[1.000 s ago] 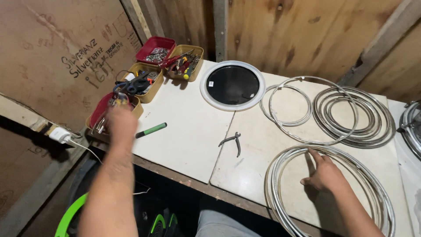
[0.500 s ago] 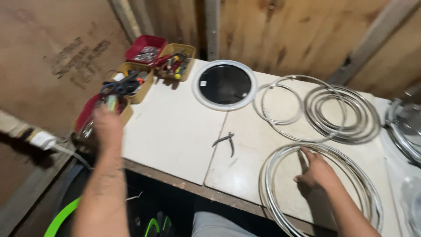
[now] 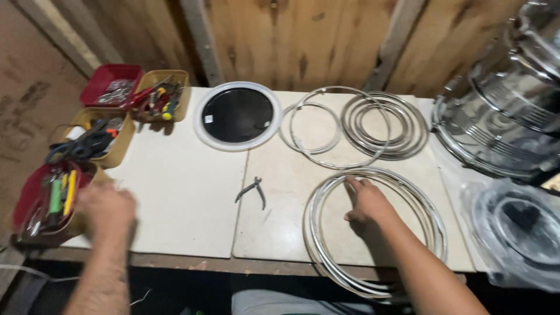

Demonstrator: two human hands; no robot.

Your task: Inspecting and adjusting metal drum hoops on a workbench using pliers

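At the lower left of the frame, the left hand hovered blurred beside a red tray of hand tools; whether its fingers were spread or closed could not be told, and it held nothing visible. Pliers lay untouched at centre on the white surface. Toward the lower right, the right hand rested, fingers loosely together, on stacked large metal hoops, none yet lifted.
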